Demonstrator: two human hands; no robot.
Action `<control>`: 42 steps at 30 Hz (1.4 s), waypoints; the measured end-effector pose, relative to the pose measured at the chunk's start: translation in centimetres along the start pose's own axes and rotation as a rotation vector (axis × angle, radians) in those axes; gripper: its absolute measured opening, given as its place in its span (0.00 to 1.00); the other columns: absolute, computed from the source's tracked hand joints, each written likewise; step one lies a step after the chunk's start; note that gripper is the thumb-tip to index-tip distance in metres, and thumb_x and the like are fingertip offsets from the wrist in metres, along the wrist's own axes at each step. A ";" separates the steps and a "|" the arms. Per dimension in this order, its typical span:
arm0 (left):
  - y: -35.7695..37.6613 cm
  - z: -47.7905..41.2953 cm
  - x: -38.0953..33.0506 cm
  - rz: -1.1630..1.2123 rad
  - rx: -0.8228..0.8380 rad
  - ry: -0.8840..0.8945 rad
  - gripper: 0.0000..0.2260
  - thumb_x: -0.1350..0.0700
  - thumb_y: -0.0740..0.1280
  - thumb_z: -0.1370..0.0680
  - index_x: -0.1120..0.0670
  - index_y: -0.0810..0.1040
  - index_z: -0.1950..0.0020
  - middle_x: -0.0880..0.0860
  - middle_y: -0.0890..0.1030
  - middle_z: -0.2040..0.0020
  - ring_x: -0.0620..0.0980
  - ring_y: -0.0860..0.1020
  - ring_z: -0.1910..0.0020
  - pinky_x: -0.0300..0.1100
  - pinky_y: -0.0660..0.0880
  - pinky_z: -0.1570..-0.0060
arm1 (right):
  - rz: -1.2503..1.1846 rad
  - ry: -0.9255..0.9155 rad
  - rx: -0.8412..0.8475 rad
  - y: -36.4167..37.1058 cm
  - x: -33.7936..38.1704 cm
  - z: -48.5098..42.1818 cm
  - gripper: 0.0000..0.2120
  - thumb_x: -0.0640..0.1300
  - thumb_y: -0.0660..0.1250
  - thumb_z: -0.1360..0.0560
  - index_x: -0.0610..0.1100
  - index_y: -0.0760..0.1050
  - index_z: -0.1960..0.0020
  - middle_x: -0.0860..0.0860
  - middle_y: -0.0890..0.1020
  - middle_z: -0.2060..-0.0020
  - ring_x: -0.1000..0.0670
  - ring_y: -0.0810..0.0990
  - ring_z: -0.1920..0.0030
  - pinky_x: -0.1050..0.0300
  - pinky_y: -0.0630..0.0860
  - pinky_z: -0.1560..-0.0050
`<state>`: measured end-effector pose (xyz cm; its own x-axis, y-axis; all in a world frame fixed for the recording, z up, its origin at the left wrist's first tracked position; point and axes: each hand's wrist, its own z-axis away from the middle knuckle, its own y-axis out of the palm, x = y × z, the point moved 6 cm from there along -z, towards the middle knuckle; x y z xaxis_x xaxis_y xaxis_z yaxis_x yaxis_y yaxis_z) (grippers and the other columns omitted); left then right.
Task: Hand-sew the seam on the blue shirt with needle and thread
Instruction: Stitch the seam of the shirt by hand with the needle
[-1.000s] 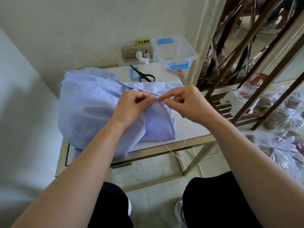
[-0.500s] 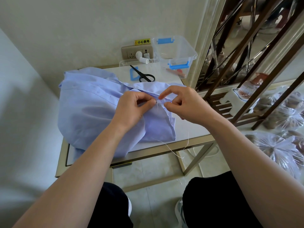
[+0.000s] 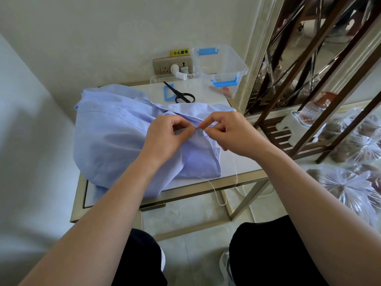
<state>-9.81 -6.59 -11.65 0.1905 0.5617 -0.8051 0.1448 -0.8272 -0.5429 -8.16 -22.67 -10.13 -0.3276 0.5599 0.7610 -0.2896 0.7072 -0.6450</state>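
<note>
The light blue shirt [image 3: 115, 137] lies bunched on a small white table [image 3: 243, 164]. My left hand [image 3: 167, 137] pinches a fold of the shirt at the seam, thumb against forefinger. My right hand [image 3: 228, 131] pinches the thin needle [image 3: 198, 127] right beside it, fingertips almost touching the left thumb. A pale thread [image 3: 221, 195] runs from the seam, hangs in a loop past the table's front edge and rises back toward my right hand.
Black scissors [image 3: 181, 93] and a blue frame lie behind the shirt. A clear plastic box [image 3: 218, 65] with blue clips stands at the back right, by a wall socket and a white thread spool [image 3: 179, 74]. Brown metal railing [image 3: 309, 69] and plastic bags [image 3: 350, 186] fill the right.
My right forefinger lifted off the seam, then came down again to pinch the needle beside my left thumb. The hanging thread loop shifted slightly. My left hand stayed put.
</note>
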 end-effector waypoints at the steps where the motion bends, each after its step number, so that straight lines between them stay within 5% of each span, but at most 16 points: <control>1: -0.1 0.0 0.0 0.008 0.003 -0.005 0.02 0.59 0.72 0.24 0.56 0.85 0.55 0.47 0.84 0.61 0.42 0.80 0.60 0.36 0.74 0.55 | -0.012 0.004 0.002 -0.1 0.0 0.0 0.09 0.36 0.62 0.23 0.43 0.81 0.50 0.55 0.68 0.82 0.57 0.68 0.79 0.71 0.65 0.74; 10: -0.1 0.3 -0.6 0.237 0.143 -0.057 0.05 0.62 0.69 0.22 0.55 0.83 0.55 0.45 0.82 0.61 0.35 0.76 0.61 0.26 0.69 0.56 | -0.208 0.063 0.126 -0.6 -0.1 0.3 0.09 0.37 0.63 0.20 0.43 0.82 0.48 0.47 0.67 0.76 0.56 0.65 0.76 0.67 0.66 0.70; 16: 0.0 0.3 -0.5 0.315 0.185 -0.092 0.07 0.61 0.68 0.21 0.50 0.82 0.56 0.40 0.82 0.62 0.36 0.76 0.58 0.27 0.69 0.53 | -0.310 0.037 0.152 -0.4 -0.8 0.0 0.09 0.38 0.63 0.20 0.46 0.82 0.50 0.44 0.67 0.70 0.54 0.67 0.71 0.60 0.68 0.65; 23: 0.4 0.6 -0.3 0.534 0.208 -0.222 0.07 0.62 0.67 0.21 0.54 0.83 0.56 0.44 0.83 0.62 0.40 0.78 0.58 0.34 0.72 0.51 | -0.397 0.008 0.132 -0.1 -0.9 -0.3 0.09 0.37 0.63 0.19 0.46 0.80 0.51 0.52 0.68 0.73 0.53 0.65 0.70 0.59 0.67 0.65; 36: 1.2 1.2 0.3 0.715 0.216 -0.460 0.06 0.59 0.68 0.23 0.58 0.84 0.55 0.55 0.85 0.59 0.48 0.81 0.57 0.43 0.76 0.46 | -0.511 -0.001 0.099 1.1 -0.8 -0.3 0.05 0.38 0.62 0.19 0.43 0.76 0.51 0.45 0.70 0.69 0.53 0.66 0.70 0.62 0.67 0.67; 42: 0.9 1.0 0.1 0.772 0.189 -0.448 0.06 0.60 0.68 0.22 0.58 0.84 0.57 0.56 0.83 0.58 0.49 0.81 0.58 0.41 0.77 0.51 | -0.529 0.062 0.129 1.2 -0.8 -0.4 0.04 0.40 0.61 0.18 0.43 0.74 0.49 0.54 0.68 0.74 0.55 0.66 0.72 0.63 0.68 0.68</control>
<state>-10.62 -7.29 -12.52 -0.2325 -0.1743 -0.9569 -0.0350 -0.9817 0.1873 -7.87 -22.12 -11.53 -0.0550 0.1692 0.9840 -0.5100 0.8425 -0.1734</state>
